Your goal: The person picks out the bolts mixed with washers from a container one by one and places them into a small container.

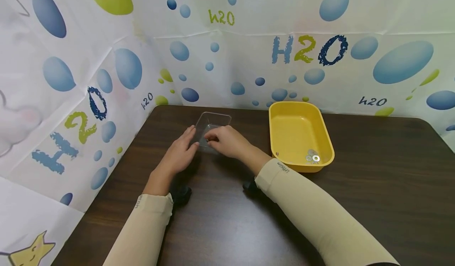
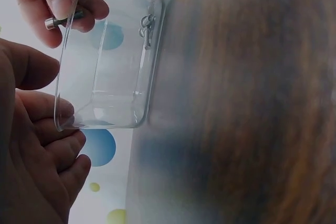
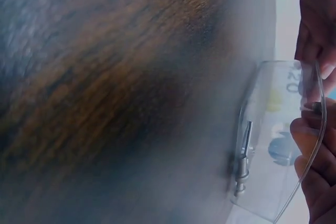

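Observation:
A clear plastic box (image 1: 213, 119) stands toward the far left of the table. My right hand (image 1: 229, 141) is at its open top and pinches a small metal bolt (image 2: 62, 21) between thumb and fingers. The bolt has a cylindrical head and lies roughly level with the rim in the left wrist view. My left hand (image 1: 179, 151) rests at the box's left side, fingers extended along the wall and the thumb near the front rim. Several metal bolts (image 3: 243, 169) lie on the bottom of the box.
To the right, a yellow plastic tray (image 1: 296, 127) holds several flat metal washers (image 1: 313, 156) near its front end. The dark wooden table (image 1: 220, 218) meets a printed white sheet (image 1: 241, 60) at its back and left edges.

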The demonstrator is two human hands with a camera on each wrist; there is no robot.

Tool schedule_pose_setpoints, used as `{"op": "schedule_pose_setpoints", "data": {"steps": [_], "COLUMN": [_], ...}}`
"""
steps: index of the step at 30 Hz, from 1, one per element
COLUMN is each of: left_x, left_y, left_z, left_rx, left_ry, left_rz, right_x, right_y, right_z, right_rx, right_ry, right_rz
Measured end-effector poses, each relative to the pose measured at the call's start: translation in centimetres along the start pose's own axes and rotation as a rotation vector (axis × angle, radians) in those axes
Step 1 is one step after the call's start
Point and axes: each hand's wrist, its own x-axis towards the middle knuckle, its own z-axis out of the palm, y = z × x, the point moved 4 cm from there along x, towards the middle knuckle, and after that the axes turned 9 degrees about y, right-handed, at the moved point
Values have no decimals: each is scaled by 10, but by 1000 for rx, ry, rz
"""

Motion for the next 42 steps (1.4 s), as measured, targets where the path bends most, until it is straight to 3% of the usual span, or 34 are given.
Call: {"op": "schedule_pose_setpoints", "data": {"steps": [16, 42], "left_x": [0, -1], "left_y": [-1, 1], "left_z": [2, 2], "left_rx": [-17, -43], "left_ry": [-10, -15], "left_rz": [-14, -25], "right_x": [14, 16], "right_y": [-3, -1], "right_z": [6, 2], "right_rx": [-217, -159], "right_ry": [-232, -244], "right_rz": [8, 39]}}
